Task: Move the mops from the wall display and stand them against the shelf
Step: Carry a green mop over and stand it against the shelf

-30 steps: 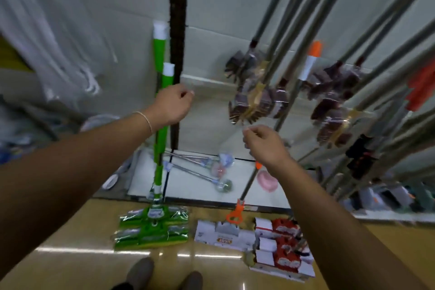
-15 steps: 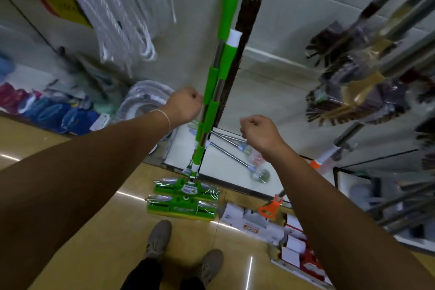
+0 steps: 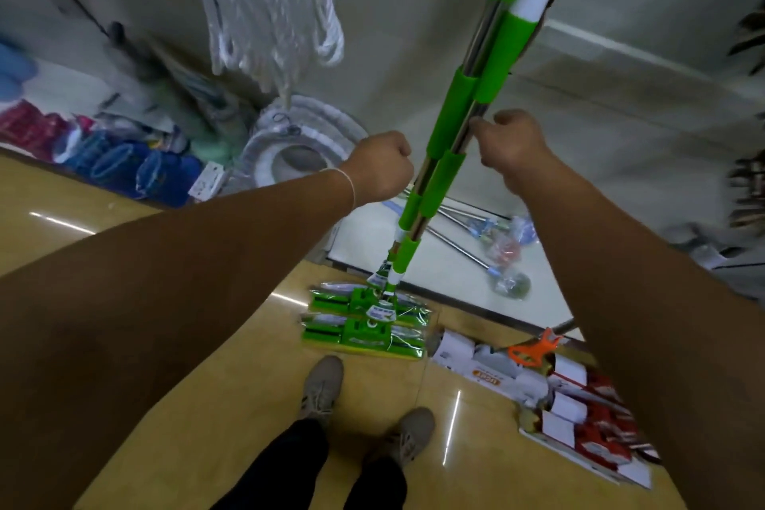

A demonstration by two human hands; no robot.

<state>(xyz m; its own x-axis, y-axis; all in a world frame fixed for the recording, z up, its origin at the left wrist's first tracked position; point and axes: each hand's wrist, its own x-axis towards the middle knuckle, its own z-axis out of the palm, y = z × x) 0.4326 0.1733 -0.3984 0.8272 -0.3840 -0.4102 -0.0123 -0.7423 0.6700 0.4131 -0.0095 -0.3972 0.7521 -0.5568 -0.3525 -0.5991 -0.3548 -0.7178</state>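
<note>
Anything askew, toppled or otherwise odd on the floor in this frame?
Mostly tidy. The two green mops stand upright, heads side by side on the floor. What stands out: several loose metal-handled brushes lie flat and crossed on the white platform behind them, not standing or hung. Image blur hides finer detail.

The glossy tan floor (image 3: 207, 406) carries two green mop heads (image 3: 364, 323) in clear wrap, with white-and-red boxed mop heads (image 3: 559, 397) just beside them.
</note>
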